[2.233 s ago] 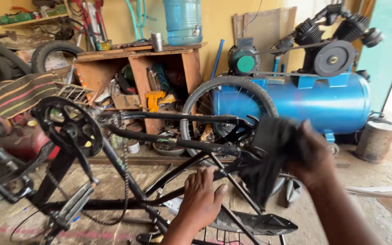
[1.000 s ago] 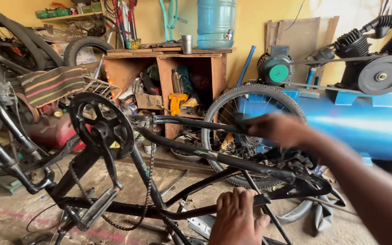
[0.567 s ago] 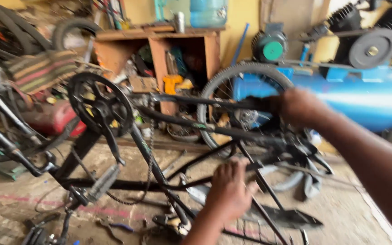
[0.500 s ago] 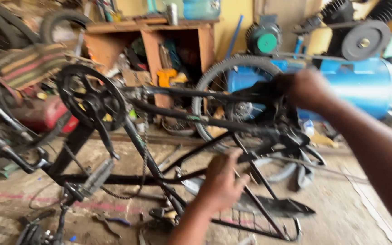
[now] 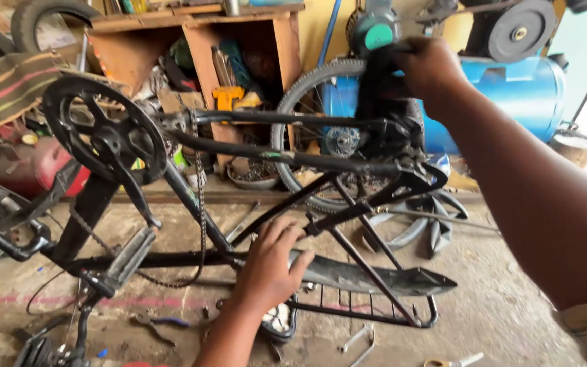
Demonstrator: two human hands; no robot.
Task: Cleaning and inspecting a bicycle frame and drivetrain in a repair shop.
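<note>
A black bicycle frame (image 5: pixel 293 160) stands upside down on the concrete floor. Its chainring (image 5: pixel 103 136) and pedal (image 5: pixel 130 255) are at the left, and a loose chain (image 5: pixel 202 197) hangs from the upper tubes. My left hand (image 5: pixel 273 261) rests low in the middle, fingers curled over a frame stay beside the black mudguard (image 5: pixel 375 275). My right hand (image 5: pixel 429 64) is up at the rear end of the frame, gripping a black cloth (image 5: pixel 378 81) that drapes over the rear fork ends.
A spoked wheel (image 5: pixel 307 102) leans behind the frame, with a blue compressor tank (image 5: pixel 531 88) to the right. A cluttered wooden shelf (image 5: pixel 191 41) is at the back. Pliers (image 5: pixel 154 319), a wrench (image 5: pixel 358 336) and scissors (image 5: pixel 453 360) lie on the floor. The rear rack (image 5: pixel 368 309) touches the ground.
My right hand carried the black cloth from the right over to the frame's rear end and now holds it there. My left hand stayed low on the frame.
</note>
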